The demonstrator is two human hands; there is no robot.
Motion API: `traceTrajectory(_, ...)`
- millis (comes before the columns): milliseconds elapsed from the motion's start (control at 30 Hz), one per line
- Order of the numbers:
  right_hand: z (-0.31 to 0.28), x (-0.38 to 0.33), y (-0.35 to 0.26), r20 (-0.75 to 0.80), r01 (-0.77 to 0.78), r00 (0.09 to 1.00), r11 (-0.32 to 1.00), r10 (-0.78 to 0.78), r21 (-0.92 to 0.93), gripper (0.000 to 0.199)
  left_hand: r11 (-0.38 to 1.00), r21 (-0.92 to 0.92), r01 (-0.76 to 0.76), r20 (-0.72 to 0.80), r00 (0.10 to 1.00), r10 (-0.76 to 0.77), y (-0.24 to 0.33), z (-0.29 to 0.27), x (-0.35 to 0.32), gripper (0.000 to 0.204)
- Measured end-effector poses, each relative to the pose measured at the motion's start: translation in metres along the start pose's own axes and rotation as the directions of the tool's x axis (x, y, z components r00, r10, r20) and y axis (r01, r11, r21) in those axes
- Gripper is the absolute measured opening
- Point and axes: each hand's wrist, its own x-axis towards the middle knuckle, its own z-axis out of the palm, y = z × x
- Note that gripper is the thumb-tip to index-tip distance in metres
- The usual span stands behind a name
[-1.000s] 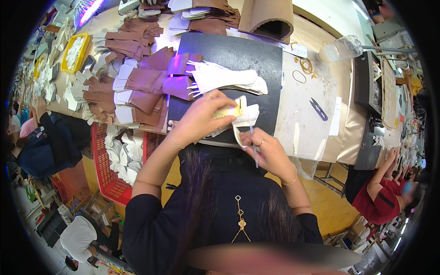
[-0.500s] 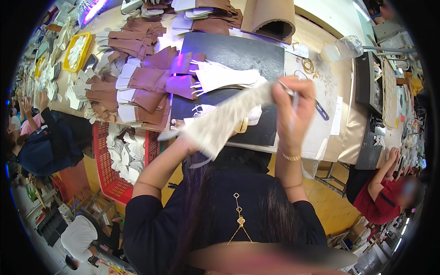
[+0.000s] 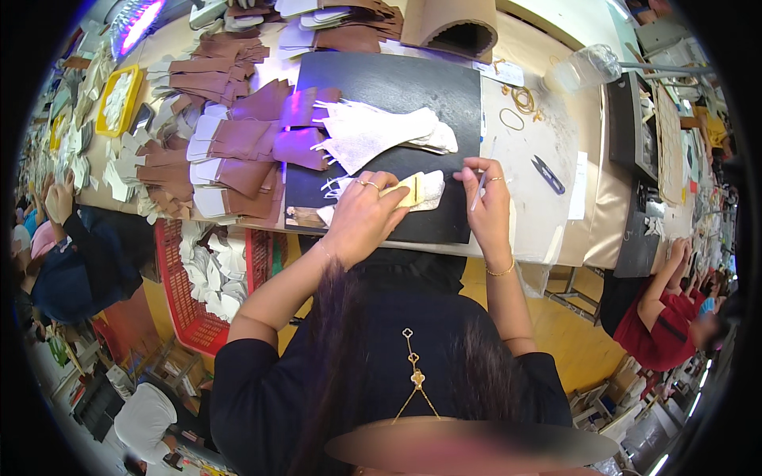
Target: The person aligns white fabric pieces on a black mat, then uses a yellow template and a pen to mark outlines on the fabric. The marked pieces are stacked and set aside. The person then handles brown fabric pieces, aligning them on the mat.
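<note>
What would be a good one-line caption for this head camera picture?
Left hand presses a yellow template onto white fabric on a black mat; right hand holds a pen.

One view only, taken from a wide fisheye camera worn on the head and aimed steeply down over the chest. The black work mat (image 3: 397, 87) on the table (image 3: 540, 170) is seen close, slightly above centre, with both forearms entering from below. Straight table edges are bent toward the rim, and the corners are blacked out by the lens circle. The floor is caught at lower left. No second view is provided for overlap.
</note>
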Motion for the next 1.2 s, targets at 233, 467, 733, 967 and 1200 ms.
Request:
traceTrajectory(233,-0.002,-0.016,0.003,0.024,-0.037,0.999,0.998,0.035,0.056,0.022,0.999,0.002,-0.036,-0.036,0.999,0.036,0.004,0.019,0.012,0.027)
traceTrajectory(467,-0.008,-0.016,0.002,0.034,-0.048,0.998,0.983,0.043,0.176,0.029,0.999,0.026,-0.035,-0.015,0.999,0.035,0.003,0.023,0.016,0.028)
traceTrajectory(733,-0.01,-0.021,-0.007,-0.014,-0.015,1.0,0.971,0.019,0.238,0.033,0.993,0.059,-0.105,-0.046,0.993,0.108,-0.002,0.026,0.019,0.022)
traceTrajectory(967,-0.003,-0.024,-0.008,0.018,0.034,0.999,0.995,-0.036,0.097,0.024,0.992,0.07,-0.105,-0.036,0.994,0.108,0.002,0.026,0.019,0.023)
traceTrajectory(1200,0.014,-0.022,-0.012,-0.011,0.225,0.973,0.96,-0.23,-0.168,0.008,0.955,0.256,-0.151,0.049,0.989,0.143,0.007,0.026,0.02,0.023)
